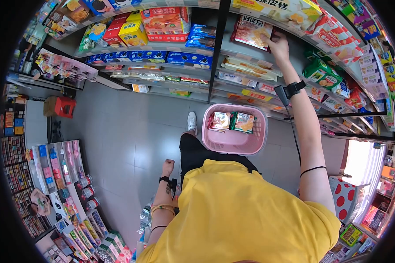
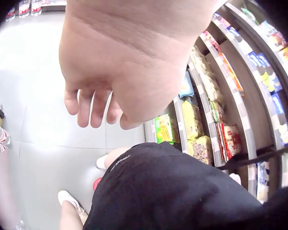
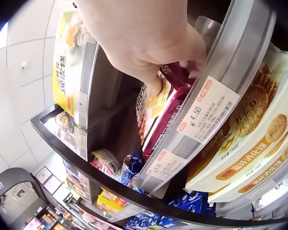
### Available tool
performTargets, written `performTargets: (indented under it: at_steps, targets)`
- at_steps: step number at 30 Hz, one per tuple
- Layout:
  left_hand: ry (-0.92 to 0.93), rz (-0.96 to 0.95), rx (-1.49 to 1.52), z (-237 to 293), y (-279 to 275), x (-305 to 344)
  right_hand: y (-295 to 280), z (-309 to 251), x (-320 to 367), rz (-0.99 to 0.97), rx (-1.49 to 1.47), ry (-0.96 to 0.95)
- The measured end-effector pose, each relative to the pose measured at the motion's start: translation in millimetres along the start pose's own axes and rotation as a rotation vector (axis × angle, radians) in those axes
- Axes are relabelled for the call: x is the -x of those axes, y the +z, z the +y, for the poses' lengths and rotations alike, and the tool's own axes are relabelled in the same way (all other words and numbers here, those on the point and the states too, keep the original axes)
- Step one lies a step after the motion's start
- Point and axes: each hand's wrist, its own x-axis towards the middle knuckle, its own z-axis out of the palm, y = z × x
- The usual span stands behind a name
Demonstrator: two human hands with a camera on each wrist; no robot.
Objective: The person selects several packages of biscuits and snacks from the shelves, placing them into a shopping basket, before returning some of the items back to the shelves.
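Note:
My right hand (image 1: 278,47) reaches onto a shelf at the upper right and grips the end of a dark red and white biscuit packet (image 1: 251,32). In the right wrist view that packet (image 3: 158,110) lies just behind the price-tagged shelf lip, a finger pressed on its printed face and other fingers curled at its end. Nothing is in my left hand (image 1: 168,167), which hangs low beside the body; the left wrist view shows its fingers (image 2: 100,108) loosely bent. A pink basket (image 1: 206,139) stands on the floor, holding a red packet (image 1: 220,121) and a green packet (image 1: 243,122).
A shelf (image 1: 294,27) of cake and wafer packs overhangs the right hand. Cream-coloured biscuit packs (image 3: 249,139) sit on the tier below the gripped packet. A dark upright post (image 1: 217,48) divides the shelving. Green packs (image 1: 321,73) stand right of the right forearm.

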Motion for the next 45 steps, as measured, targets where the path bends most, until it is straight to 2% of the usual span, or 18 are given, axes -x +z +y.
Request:
performTargets:
  at_steps: [3,6,7,9,11,13,14,15,16,17,22,25,28,31,38,41,43,45]
  targets:
    - [-0.005,0.012,-0.032,2.1,1.6,-4.0,-1.0,-1.2,8.7,0.163,0.152,-0.085]
    - [-0.019,0.014,-0.047,4.7,0.9,-3.8,-11.8,-8.2,35.4,0.351,-0.012,-0.213]
    - [-0.025,0.012,-0.045,8.1,2.6,-1.9,-17.6,-21.0,59.9,0.328,-0.151,-0.245]
    - [-0.03,0.002,-0.046,17.5,4.8,6.2,-28.7,-16.0,110.6,0.172,-0.244,-0.265]
    - [-0.031,-0.006,-0.053,19.1,9.2,13.6,-21.7,-1.7,176.7,-0.009,-0.338,-0.146]
    - [-0.02,-0.009,-0.062,18.5,13.1,16.6,6.0,54.2,237.8,-0.134,-0.161,-0.119]
    - [-0.015,-0.016,-0.063,18.5,13.0,18.4,15.4,84.8,268.8,-0.313,0.034,-0.057]
    - [-0.011,-0.024,-0.063,19.1,12.8,21.5,28.6,146.4,299.8,-0.669,0.16,0.115]
    - [-0.007,-0.031,-0.062,19.7,12.8,25.2,33.7,218.0,332.7,-0.834,0.23,-0.185]
    - [-0.009,-0.028,-0.077,21.7,10.4,28.1,31.6,256.9,360.1,-1.122,0.331,0.037]
    - [0.038,0.003,-0.07,10.3,-3.5,14.4,-2.3,327.6,435.8,-0.749,0.415,0.352]
    - [0.062,-0.004,-0.074,15.5,-7.8,15.9,-2.6,347.8,442.1,-0.557,0.197,0.582]
    - [0.026,-0.029,-0.095,29.2,-10.0,18.7,8.2,348.1,440.5,-0.52,0.328,0.58]
    - [0.081,-0.018,-0.029,25.2,-4.2,13.0,8.4,329.4,439.2,-0.508,0.359,0.497]
    - [0.049,-0.02,-0.066,16.2,-6.9,26.9,33.6,327.6,429.1,-0.622,0.501,0.548]
    - [0.046,-0.012,-0.035,-0.7,-6.6,36.1,68.4,326.5,415.3,-0.748,0.448,0.389]
    - [0.015,0.015,-0.027,0.3,-10.3,50.7,90.3,302.3,400.5,-0.844,0.288,0.382]
    - [-0.036,0.017,-0.033,-9.8,-8.6,60.3,125.2,311.3,400.1,-0.86,0.291,0.336]
